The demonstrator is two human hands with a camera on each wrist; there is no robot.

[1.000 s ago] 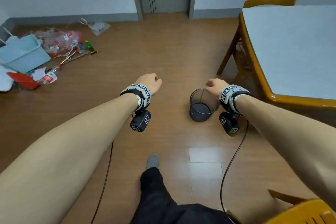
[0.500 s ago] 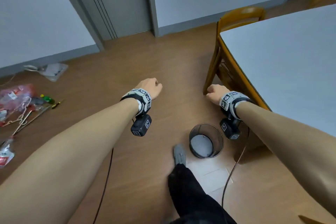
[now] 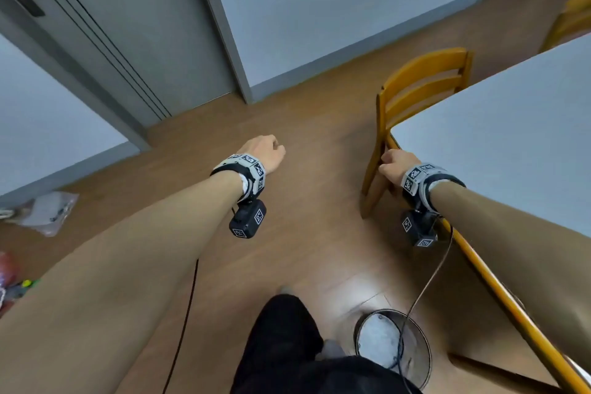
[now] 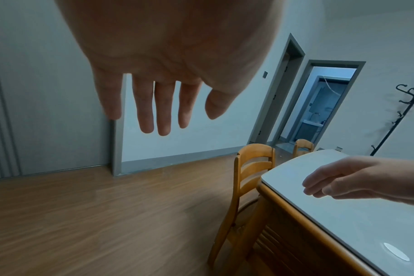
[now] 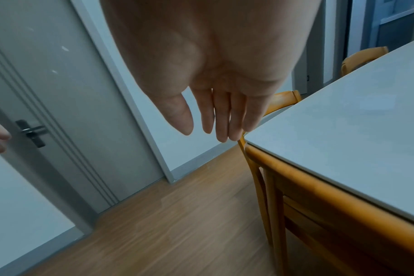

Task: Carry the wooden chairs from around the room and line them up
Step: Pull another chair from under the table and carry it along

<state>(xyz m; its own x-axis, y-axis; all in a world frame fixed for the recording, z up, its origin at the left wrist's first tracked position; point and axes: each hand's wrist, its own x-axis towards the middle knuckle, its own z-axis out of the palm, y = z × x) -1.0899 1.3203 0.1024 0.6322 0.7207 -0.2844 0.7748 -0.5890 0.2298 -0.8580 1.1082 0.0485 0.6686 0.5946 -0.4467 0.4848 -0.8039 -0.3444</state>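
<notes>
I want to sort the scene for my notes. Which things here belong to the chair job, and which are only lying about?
Belong to the job:
- wooden chair tucked at the table
- second chair at the far end
- left hand and right hand, both empty

Lying about:
- table
- wire bin
- plastic bag
- coat stand
</notes>
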